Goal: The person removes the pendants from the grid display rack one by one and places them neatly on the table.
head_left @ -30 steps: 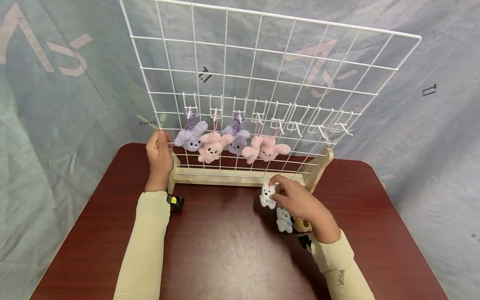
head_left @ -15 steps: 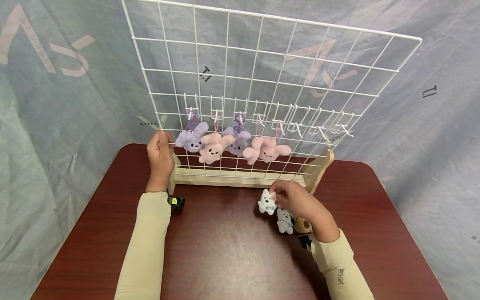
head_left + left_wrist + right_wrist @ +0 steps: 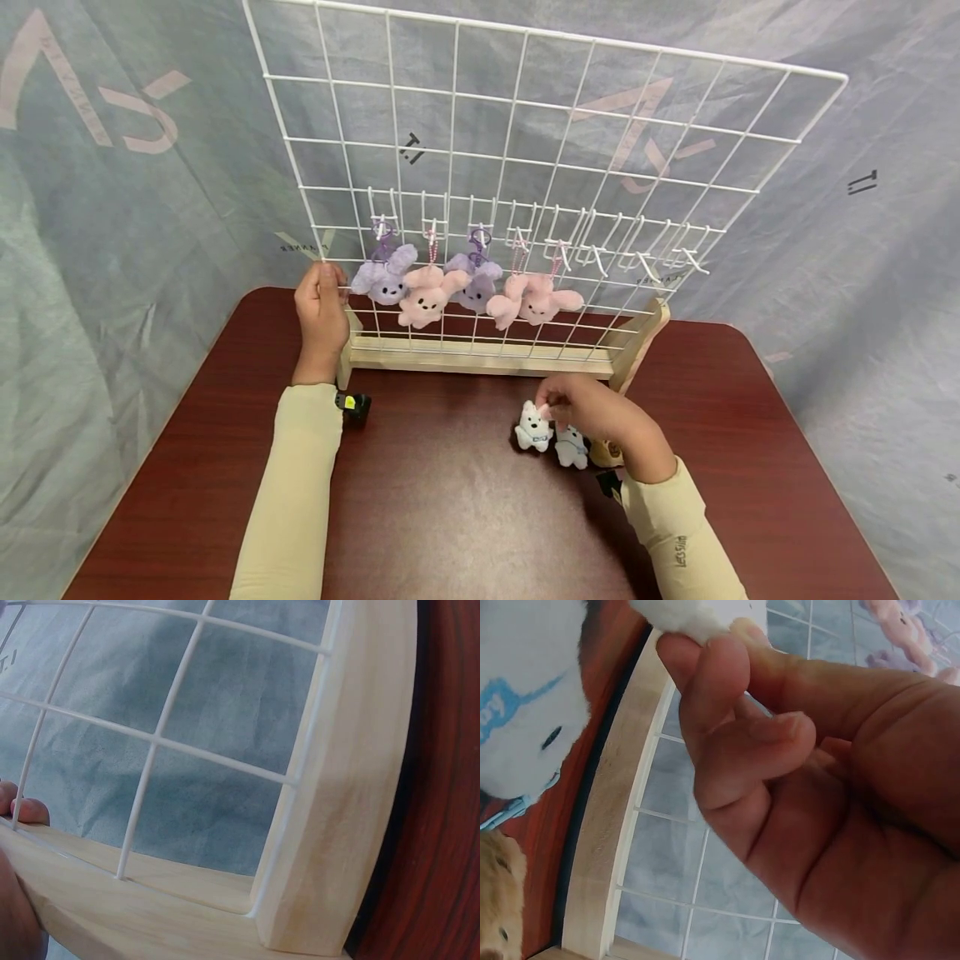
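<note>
My right hand (image 3: 592,408) pinches a small white plush keychain (image 3: 533,427) with a blue bow by its ear, low over the table. In the right wrist view, thumb and fingertips grip its white fur (image 3: 686,616) at the top edge. A second white plush (image 3: 572,450) lies just right of it, and a tan plush (image 3: 606,452) is partly hidden under my right wrist. My left hand (image 3: 321,312) grips the left end of the white wire grid rack (image 3: 525,154), its fingers round the wooden side post; the left wrist view shows fingertips (image 3: 31,811) behind the wires.
Purple and pink bunny plushes (image 3: 427,296) hang from hooks on the grid's left and middle. Several bare hooks (image 3: 641,265) stick out at the right. The rack's wooden base (image 3: 480,360) stands on the dark red table (image 3: 442,500); grey fabric (image 3: 862,275) hangs behind.
My right hand has lowered the white plush toward the table and nearer to the front, beside the second white one. My left hand stays on the rack.
</note>
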Action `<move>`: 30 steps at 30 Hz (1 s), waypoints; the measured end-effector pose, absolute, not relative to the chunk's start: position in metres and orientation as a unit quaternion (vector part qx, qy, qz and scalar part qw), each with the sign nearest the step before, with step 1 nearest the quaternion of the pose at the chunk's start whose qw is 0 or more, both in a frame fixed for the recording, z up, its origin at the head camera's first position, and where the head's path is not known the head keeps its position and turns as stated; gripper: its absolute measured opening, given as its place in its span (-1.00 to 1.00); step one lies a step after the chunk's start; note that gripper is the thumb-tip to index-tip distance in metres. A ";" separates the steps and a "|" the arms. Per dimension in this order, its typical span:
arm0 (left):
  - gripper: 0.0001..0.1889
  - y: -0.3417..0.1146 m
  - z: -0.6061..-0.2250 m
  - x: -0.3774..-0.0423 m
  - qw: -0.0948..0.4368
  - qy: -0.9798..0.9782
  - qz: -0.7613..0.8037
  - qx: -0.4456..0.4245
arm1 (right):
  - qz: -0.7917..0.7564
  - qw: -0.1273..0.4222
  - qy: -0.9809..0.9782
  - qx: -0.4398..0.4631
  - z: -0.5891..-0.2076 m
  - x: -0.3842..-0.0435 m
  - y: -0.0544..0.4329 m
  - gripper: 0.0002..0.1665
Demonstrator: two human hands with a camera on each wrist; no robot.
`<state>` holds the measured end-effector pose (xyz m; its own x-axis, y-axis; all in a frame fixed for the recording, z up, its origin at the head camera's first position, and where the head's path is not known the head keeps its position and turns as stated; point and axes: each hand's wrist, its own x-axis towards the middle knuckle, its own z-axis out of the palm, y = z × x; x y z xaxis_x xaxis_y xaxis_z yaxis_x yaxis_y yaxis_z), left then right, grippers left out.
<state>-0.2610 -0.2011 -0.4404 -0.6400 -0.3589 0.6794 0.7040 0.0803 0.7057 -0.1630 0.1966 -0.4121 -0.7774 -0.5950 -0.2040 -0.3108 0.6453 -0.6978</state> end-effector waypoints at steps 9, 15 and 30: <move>-0.59 -0.192 -0.421 -0.244 0.400 -0.614 -0.665 -0.142 | -0.307 0.241 0.883 -0.262 -0.415 -0.166 0.197 -0.79; -0.61 -0.192 -0.418 -0.242 0.399 -0.614 -0.667 -0.139 | -0.301 0.241 0.886 -0.258 -0.417 -0.166 0.197 -0.77; -0.60 -0.191 -0.418 -0.241 0.401 -0.614 -0.665 -0.143 | -0.284 0.235 0.901 -0.229 -0.425 -0.168 0.194 -0.71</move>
<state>-0.2411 -0.1908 -0.4177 -0.6381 -0.3574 0.6820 0.7080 0.0757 0.7021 -0.1684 0.1945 -0.4253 -0.7845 -0.5457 -0.2944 -0.2783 0.7342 -0.6193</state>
